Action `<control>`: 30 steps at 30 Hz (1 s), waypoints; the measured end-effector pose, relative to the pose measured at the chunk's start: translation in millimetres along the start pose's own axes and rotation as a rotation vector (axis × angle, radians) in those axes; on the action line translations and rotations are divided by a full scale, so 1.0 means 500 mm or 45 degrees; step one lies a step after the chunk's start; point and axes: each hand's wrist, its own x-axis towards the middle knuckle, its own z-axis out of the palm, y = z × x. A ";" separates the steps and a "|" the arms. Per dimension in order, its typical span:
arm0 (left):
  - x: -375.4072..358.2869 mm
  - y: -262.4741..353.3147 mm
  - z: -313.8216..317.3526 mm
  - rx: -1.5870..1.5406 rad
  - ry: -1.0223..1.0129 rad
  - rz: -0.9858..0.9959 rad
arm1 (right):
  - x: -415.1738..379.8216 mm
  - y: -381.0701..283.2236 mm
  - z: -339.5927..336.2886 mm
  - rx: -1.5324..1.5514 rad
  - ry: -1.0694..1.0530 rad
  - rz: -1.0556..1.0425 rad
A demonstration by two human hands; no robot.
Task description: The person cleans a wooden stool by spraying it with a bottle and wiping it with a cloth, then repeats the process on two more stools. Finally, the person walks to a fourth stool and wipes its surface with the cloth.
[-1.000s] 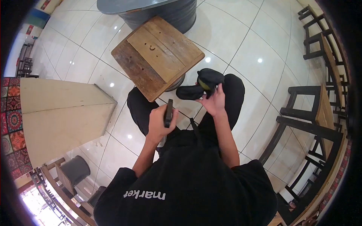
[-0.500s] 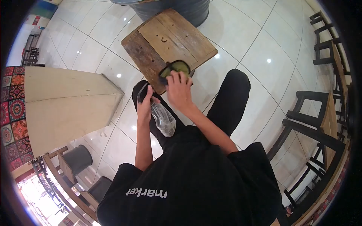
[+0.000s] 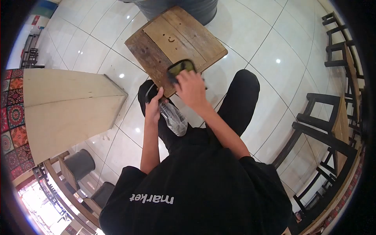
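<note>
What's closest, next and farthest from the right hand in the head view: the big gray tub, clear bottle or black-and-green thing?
From the right hand:
1. Black-and-green thing: right at the hand.
2. Clear bottle: to its left, lower down.
3. Big gray tub: beyond the wooden board.

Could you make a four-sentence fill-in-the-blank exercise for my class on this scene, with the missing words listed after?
1. The dark-rimmed green item is in the person's ___ hand.
2. The left hand is beside a clear plastic ___.
3. The square top in front of the person is made of ___.
4. The white word on the black shirt reads ___.

Missing words: right; bottle; wood; market.
</note>
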 end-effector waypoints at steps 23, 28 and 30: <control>0.013 0.009 -0.012 0.077 -0.121 -0.001 | -0.057 0.051 0.131 0.520 0.568 0.389; 0.013 0.006 -0.005 0.077 -0.075 0.021 | 0.101 0.257 0.042 0.368 1.130 0.758; 0.010 0.007 0.000 0.075 -0.086 0.038 | 0.116 0.262 0.041 0.373 1.156 0.765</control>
